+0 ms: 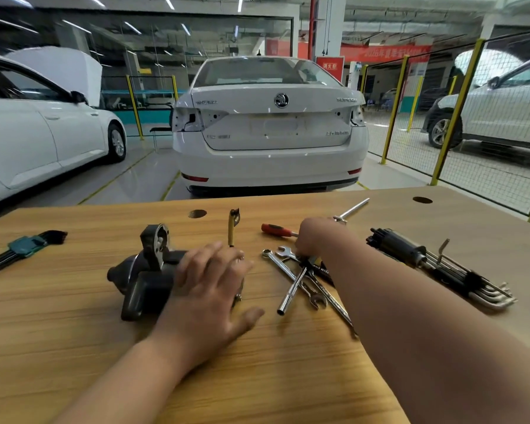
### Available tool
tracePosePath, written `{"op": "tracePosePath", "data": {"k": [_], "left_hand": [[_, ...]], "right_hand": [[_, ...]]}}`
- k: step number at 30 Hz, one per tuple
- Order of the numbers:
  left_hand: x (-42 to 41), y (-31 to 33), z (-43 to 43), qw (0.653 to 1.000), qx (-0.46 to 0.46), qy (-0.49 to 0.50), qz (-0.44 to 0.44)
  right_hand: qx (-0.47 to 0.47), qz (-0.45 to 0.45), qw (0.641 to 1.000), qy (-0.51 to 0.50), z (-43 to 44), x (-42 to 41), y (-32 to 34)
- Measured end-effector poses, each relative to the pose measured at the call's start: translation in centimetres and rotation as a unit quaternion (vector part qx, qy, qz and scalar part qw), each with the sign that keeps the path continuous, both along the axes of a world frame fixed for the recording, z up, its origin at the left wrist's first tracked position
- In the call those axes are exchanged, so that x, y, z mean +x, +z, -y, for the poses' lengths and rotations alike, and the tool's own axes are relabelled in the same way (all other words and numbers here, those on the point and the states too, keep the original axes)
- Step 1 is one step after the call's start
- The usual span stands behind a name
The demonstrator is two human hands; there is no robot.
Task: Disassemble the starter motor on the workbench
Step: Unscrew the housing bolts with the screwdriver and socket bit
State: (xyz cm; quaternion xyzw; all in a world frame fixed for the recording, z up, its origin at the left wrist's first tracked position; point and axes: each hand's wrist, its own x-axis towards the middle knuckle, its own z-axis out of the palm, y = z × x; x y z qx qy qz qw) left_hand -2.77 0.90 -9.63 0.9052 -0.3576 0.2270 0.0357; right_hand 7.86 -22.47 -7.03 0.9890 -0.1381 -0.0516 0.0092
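Note:
The dark starter motor (144, 270) lies on its side on the wooden workbench (74, 332), left of centre. My left hand (208, 286) rests flat on its right end, fingers spread over the body. My right hand (315, 237) reaches into a pile of wrenches (300, 283) to the right, fingers curled down among the tools; what it grips is hidden. A red-handled screwdriver (276, 230) lies just left of that hand. A long brass-coloured bolt with a bracket (231, 228) lies behind the motor.
A hex key set in a green holder (19, 247) lies at the far left. A black holder of hex keys (435, 264) lies at the right. A T-handle tool (352, 209) sits behind my right hand. Two holes (197, 213) pierce the bench. A white car (270, 127) stands beyond.

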Motion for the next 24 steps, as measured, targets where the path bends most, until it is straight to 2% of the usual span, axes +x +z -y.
{"op": "tracePosePath", "data": {"k": [3,8,10,11,14,16,18,20,23,24], "left_hand": [[-0.8,-0.5,4.2,0.996,0.091,-0.021,0.006],[0.6,-1.0,7.1,0.989,0.142,0.04,-0.021],[0.0,-0.9,6.6,0.992,0.114,0.042,-0.015],[-0.5,-0.7,6.2,0.996,0.081,0.036,-0.006],[-2.5,0.3,4.9,0.999,-0.022,-0.036,0.025],[-3.7,0.8,4.0,0.99,-0.083,-0.111,0.035],[-4.6,1.6,3.0,0.987,-0.088,-0.133,0.037],[-5.2,2.3,2.3,0.99,-0.063,-0.126,0.016],[-5.0,1.8,1.6,0.992,-0.053,-0.098,-0.065],[-5.0,1.3,1.4,0.991,-0.057,-0.095,-0.072]], "right_hand": [[-0.004,0.006,1.0,-0.005,0.3,0.4,0.0],[0.03,0.062,0.998,0.006,0.7,0.6,0.8],[0.102,0.101,0.99,0.007,1.5,-0.1,1.8],[0.171,0.131,0.977,-0.001,1.9,-0.8,2.3],[0.357,0.169,0.919,-0.009,3.1,-4.2,3.9],[0.385,0.149,0.911,-0.005,4.2,-7.0,4.5],[0.413,0.11,0.904,-0.013,5.4,-9.7,4.4],[0.511,0.083,0.855,-0.026,6.5,-12.1,3.7],[0.673,0.084,0.735,0.002,7.1,-15.0,2.6],[0.696,0.083,0.713,0.018,7.0,-15.8,2.3]]}}
